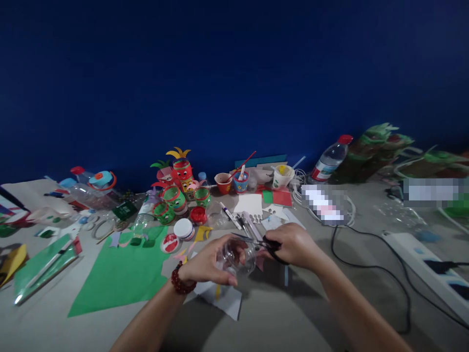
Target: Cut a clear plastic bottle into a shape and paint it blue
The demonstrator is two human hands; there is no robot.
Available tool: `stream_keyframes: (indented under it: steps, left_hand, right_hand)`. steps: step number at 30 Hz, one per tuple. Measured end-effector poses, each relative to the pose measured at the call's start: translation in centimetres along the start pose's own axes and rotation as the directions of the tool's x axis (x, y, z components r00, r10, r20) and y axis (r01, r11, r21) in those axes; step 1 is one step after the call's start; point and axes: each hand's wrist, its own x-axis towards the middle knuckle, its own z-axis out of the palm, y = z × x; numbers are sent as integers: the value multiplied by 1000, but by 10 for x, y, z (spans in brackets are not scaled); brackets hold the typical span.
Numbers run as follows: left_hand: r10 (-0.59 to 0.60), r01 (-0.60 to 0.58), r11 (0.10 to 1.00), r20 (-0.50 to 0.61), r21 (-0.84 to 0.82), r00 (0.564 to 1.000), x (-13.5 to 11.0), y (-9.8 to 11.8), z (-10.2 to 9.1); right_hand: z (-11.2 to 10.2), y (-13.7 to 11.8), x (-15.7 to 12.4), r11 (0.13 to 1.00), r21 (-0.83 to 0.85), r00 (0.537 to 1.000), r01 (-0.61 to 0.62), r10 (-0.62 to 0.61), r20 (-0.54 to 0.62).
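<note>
Left hand (209, 265) clasped around a clear plastic piece (247, 256), right hand (295, 244) gripping black-handled scissors (271, 245), blades (246, 238) right by the rim, green paper (120, 276) off to the left.

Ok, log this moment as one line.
left hand: holds clear plastic piece | right hand: holds scissors, close to it | table: green paper

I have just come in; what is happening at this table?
A person's left hand holds a clear plastic piece, while the right hand holds black-handled scissors with their blades by its upper edge. Whether they are cutting at this moment is hard to tell. A green sheet lies to the left, and decorated containers stand farther back.
</note>
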Motion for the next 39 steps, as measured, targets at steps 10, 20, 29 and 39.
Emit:
stream_keyframes:
  steps: [10,20,29,39]
  left_hand:
    - [-14,32,963,69,-267,997,2,-12,-5]
    - [143,-108,987,-364,115,920,-1,-12,4]
    - [157,-106,982,-358,158,920,0,-15,6]
    - [112,-102,994,-293,49,950,1,-13,8]
  right_hand:
    - [9,8,-1,999,-18,999,36,-36,-10]
    - [6,3,3,964,-188,980,-188,197,31]
    - [-3,-4,1,964,-147,970,-223,234,66]
    - [-5,-7,0,974,-93,973,-209,217,82]
